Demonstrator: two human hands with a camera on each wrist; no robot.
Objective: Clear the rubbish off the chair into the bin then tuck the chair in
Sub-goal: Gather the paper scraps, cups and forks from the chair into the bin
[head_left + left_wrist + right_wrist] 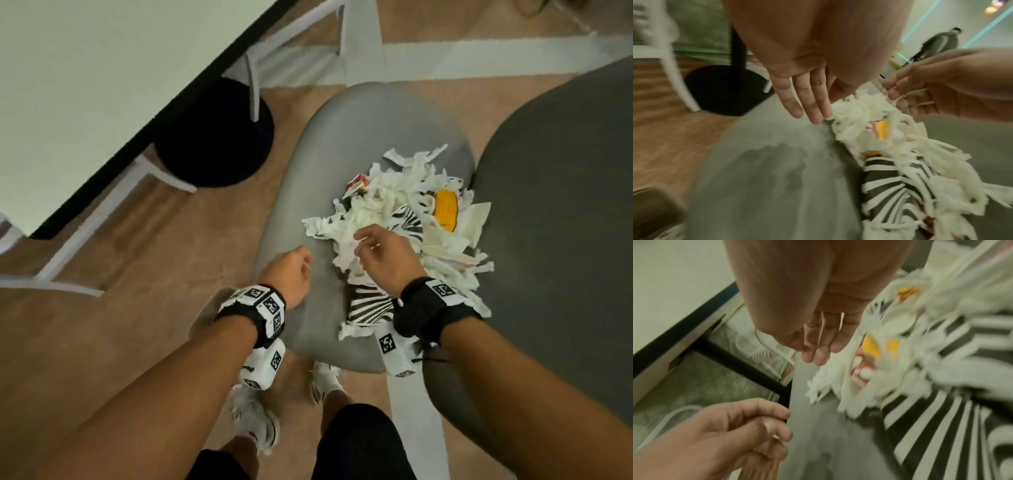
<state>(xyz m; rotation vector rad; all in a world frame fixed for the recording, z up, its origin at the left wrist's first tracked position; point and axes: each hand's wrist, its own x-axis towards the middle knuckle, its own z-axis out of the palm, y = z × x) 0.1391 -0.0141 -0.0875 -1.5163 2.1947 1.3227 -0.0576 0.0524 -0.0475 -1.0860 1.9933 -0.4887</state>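
Both bare forearms enter from the lower frame edge, each wrist banded with a black strap bearing coded markers. Left hand [291, 274], at frame centre, has fingers loosely curled, holding nothing. Right hand [383, 255], just right of it, has fingers loosely bent, palm down.

Chair seat [342, 144]: you see plain grey.
Rubbish [387, 205]: mostly white torn paper on the seat.
Striped piece [371, 306]: black-and-white stripes, at the heap's near edge.
Yellow piece [445, 209]: orange-yellow, on the heap's far side.
Floor [102, 308]: brown wood grain beside the seat.
Round base [219, 137]: black, left of the seat.
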